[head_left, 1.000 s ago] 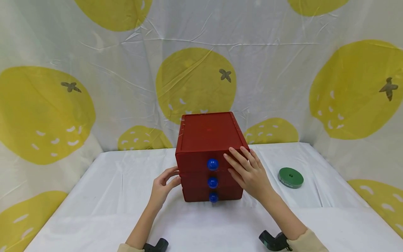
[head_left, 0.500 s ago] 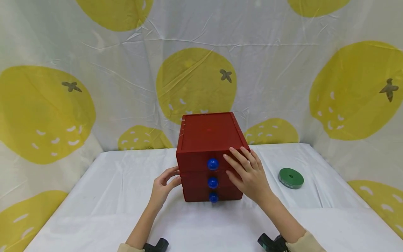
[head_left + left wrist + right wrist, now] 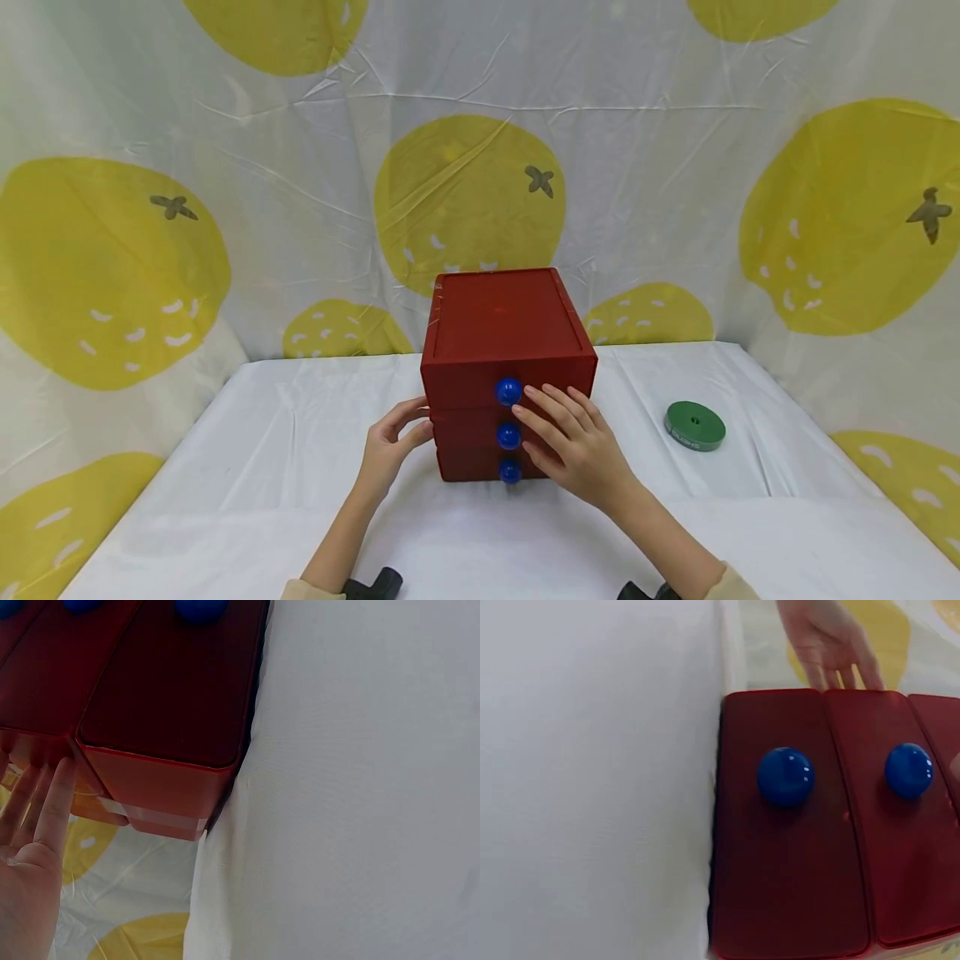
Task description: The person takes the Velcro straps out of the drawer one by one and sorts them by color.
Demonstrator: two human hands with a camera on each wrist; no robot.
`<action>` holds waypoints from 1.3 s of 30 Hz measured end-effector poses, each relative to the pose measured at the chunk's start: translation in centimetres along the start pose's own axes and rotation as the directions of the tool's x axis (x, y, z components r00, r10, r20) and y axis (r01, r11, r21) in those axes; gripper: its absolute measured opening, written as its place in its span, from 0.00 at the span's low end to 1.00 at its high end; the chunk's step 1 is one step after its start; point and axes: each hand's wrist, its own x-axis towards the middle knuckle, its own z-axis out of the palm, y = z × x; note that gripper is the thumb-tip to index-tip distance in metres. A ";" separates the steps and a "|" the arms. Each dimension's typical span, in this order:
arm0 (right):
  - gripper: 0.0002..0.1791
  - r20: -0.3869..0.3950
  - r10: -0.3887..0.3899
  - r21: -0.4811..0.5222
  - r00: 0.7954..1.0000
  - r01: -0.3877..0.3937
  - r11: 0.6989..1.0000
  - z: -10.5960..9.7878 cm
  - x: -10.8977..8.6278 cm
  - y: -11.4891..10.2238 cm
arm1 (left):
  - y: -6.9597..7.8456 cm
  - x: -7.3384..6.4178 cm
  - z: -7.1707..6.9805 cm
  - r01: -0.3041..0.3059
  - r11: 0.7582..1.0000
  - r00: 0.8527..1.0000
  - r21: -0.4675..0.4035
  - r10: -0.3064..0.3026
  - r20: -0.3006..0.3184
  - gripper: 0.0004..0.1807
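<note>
On the white cloth-covered table [image 3: 225, 500] stands a red plastic three-drawer box [image 3: 502, 321], round glossy blue knobs [image 3: 508, 392] facing the person. The right hand [image 3: 581, 446] lies across its front, fingers slightly apart, fingertips just beside the top knob. The left hand [image 3: 384, 446], fingers extended, rests against its left side. Well to the right sits a flat green disc [image 3: 695, 426]; behind hangs a white fruit-print curtain [image 3: 652, 208].

Head view bright, small glints on knobs [image 3: 508, 392].

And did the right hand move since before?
Yes, the right hand moved down and left against the red box, closer to the top blue knob.
</note>
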 end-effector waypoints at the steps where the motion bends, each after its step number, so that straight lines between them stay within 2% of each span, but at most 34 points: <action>1: 0.19 0.000 -0.004 0.001 1.000 0.004 1.000 0.1 -0.1 -0.1 | 0.0 0.0 0.0 0.002 1.000 1.000 0.000 -0.002 -0.002 0.21; 18: 0.19 0.038 -0.028 0.014 0.999 0.027 1.000 0.5 -1.3 -0.6 | 0.2 0.0 0.1 0.017 1.000 1.000 0.015 -0.017 -0.017 0.21; 24: 0.19 0.106 -0.069 0.016 0.992 0.068 0.998 0.9 -1.7 -0.9 | 0.2 0.0 0.1 0.008 1.000 1.000 0.007 -0.008 -0.011 0.21; 31: 0.20 0.219 -0.085 0.017 0.972 0.083 0.996 1.4 -1.9 -1.1 | 0.2 0.0 0.2 0.012 1.000 1.000 0.012 -0.012 -0.007 0.21; 39: 0.16 0.237 -0.091 0.017 0.967 0.089 0.996 1.9 -1.8 -1.2 | 0.2 0.1 0.1 0.008 1.000 1.000 0.004 -0.008 -0.011 0.21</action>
